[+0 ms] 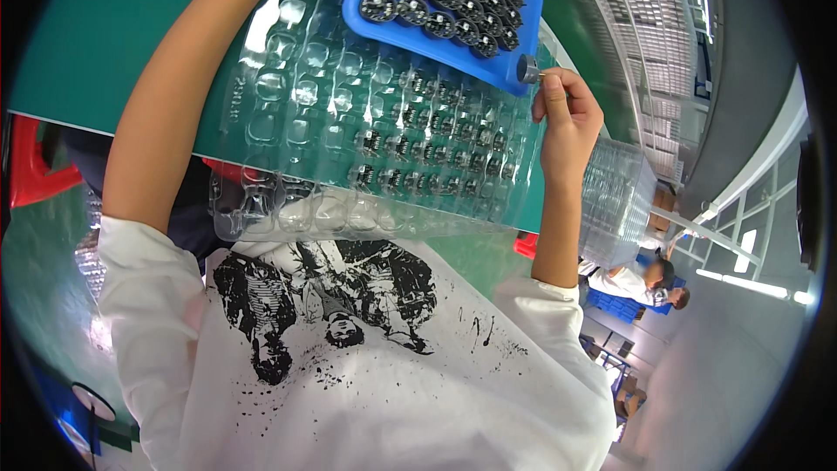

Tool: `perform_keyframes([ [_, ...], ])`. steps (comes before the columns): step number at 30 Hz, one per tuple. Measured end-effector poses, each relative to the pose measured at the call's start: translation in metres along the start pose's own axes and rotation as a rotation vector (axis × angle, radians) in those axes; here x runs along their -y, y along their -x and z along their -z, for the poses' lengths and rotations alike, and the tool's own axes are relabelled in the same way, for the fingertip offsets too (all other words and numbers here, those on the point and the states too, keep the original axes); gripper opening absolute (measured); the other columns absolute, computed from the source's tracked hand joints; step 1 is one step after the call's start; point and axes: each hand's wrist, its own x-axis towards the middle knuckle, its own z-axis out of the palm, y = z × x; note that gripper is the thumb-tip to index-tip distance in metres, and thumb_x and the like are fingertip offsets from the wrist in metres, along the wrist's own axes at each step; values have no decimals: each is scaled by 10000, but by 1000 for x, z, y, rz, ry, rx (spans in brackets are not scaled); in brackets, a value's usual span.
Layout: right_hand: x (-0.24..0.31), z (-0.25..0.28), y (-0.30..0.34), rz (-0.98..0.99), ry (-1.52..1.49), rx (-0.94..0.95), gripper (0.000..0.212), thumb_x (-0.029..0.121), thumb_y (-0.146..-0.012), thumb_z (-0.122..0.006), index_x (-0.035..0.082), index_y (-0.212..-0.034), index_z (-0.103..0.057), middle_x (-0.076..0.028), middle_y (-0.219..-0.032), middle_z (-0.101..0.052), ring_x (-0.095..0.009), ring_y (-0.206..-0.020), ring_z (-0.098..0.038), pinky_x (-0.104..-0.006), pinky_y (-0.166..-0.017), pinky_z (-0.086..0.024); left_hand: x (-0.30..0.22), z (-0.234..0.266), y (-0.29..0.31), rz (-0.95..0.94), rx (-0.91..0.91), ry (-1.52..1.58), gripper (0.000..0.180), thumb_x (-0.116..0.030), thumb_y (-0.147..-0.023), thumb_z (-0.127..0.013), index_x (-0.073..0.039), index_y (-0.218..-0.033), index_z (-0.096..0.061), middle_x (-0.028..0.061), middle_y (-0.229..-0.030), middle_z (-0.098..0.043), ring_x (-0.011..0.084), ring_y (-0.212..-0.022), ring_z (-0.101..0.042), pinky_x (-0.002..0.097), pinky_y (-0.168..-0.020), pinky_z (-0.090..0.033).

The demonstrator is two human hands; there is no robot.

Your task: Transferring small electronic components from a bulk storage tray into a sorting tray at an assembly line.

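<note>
Worktop (pixel 78 44): green, flat, running beneath both trays.
Clear moulded tray (pixel 288 92): lying on the worktop on the near side, with clear plastic lapping past the near edge; best not leaned on or nudged there.
Blue tray (pixel 418 48): just beyond the clear tray, well filled; safest left square and level.
Left hand: past the upper edge of the view, with only the forearm (pixel 192 61) showing; no telling how far spread or what, if anything, gripped.
Right hand (pixel 568 113): thumb and forefinger nearly together, pinching the small round part, other fingers curled.
Round dark parts (pixel 440 24): set close in rows inside the blue tray; best passed with some height, to avoid catching neighbours.
Small round part (pixel 527 70): grey, at the blue tray's near right corner, apparently pinched by a thin shaft; best handled lightly, without bending.
Small dark pieces (pixel 418 153): seated in pockets of the clear tray; best undisturbed.
</note>
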Motion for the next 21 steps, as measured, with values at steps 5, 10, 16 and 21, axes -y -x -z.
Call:
perform_keyframes([
  [5, 21, -1, 2, -159, -466, 107, 166, 148, -941, -608, -16, -926, -627, -39, -782, -565, -106, -578, -502, -229, -511, -376, -32, 30, 2, 173, -34, 76, 282, -179, -831, -614, 43, -1004, -627, 191, -789, -671, 297, -724, -659, 385, -668, -505],
  [10, 46, -11, 13, 85, -285, 76, 114, 76, -925, -608, -34, -904, -627, -59, -820, -590, -104, -600, -516, -234, -535, -404, -109, 50, 56, 78, 353, 369, 378, -121, -815, -708, -42, -1174, -619, 33, -908, -613, 80, -666, -502, 238, -624, -437],
  [16, 72, -36, 11, 777, 15, 234, 99, -15, -797, -700, -23, -877, -642, -130, -798, -614, -201, -667, -578, -271, -559, -441, -126, 40, 100, 4, 465, 459, 460, -105, -752, -768, -24, -1176, -609, 112, -994, -658, 196, -699, -588, 295, -621, -486],
  [21, 72, -42, 5, 765, -101, 263, 100, -32, -798, -687, -25, -880, -631, -138, -793, -612, -208, -679, -591, -278, -566, -458, -129, 49, 105, 75, 412, 346, 423, -31, -737, -760, -10, -1136, -622, 114, -1003, -677, 197, -770, -641, 277, -676, -520],
])
